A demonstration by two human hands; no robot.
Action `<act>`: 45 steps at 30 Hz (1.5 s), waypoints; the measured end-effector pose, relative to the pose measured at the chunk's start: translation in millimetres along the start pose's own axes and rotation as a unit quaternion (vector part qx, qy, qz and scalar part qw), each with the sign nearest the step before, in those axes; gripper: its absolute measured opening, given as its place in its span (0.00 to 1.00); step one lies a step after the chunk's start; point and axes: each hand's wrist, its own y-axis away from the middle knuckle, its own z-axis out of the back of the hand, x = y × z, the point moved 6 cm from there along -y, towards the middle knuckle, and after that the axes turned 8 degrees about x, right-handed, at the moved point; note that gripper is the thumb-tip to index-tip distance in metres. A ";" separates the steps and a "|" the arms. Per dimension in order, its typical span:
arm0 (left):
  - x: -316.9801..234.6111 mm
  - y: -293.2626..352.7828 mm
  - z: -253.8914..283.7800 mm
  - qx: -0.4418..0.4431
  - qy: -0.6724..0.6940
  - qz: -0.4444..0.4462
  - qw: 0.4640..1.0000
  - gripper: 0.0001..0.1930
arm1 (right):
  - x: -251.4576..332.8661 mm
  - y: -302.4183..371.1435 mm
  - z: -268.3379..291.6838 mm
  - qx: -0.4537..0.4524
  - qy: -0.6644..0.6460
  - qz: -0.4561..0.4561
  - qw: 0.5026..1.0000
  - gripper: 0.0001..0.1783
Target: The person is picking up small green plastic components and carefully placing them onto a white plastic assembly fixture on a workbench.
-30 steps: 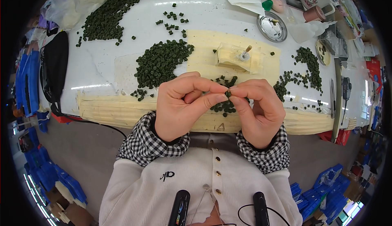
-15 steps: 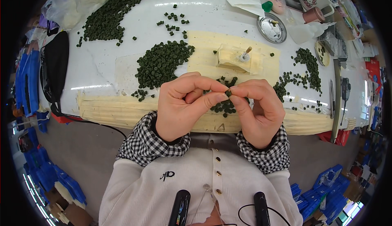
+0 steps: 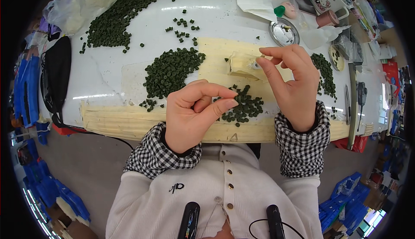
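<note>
My left hand (image 3: 192,113) is closed in a pinch, holding a small dark green rubber piece (image 3: 236,98) at its fingertips. Only a bit of that piece shows. Below and right of it lies a small heap of similar green pieces (image 3: 247,106). My right hand (image 3: 293,81) is raised to the right, thumb and forefinger closing at the top of a brown stick. That stick stands in a small white holder (image 3: 256,66) on a cream-taped block (image 3: 242,64), and my fingers hide it almost wholly.
Larger heaps of green pieces lie at the middle left (image 3: 170,72), far left (image 3: 110,27) and right (image 3: 325,72). A round metal tin (image 3: 284,32), a white squeeze bottle (image 3: 322,37) and tweezers (image 3: 347,105) are on the right. A black cloth bag (image 3: 56,75) hangs at the left.
My right hand has left the piece it pinched together with my left hand and moved right and away to the stick on the block. My left hand has hardly moved.
</note>
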 end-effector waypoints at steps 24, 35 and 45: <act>-3.8 -0.1 -0.2 -0.005 -0.061 -0.026 0.998 0.10 | 32.6 15.7 -9.5 0.147 -0.313 0.025 0.938 0.08; -2.6 0.1 0.1 -0.002 -0.059 -0.026 0.998 0.11 | 27.8 16.9 -8.2 0.053 -0.360 0.012 0.931 0.04; -2.3 0.1 0.2 -0.007 -0.047 -0.021 0.999 0.10 | 17.0 3.9 5.7 -0.052 -0.022 0.025 0.998 0.04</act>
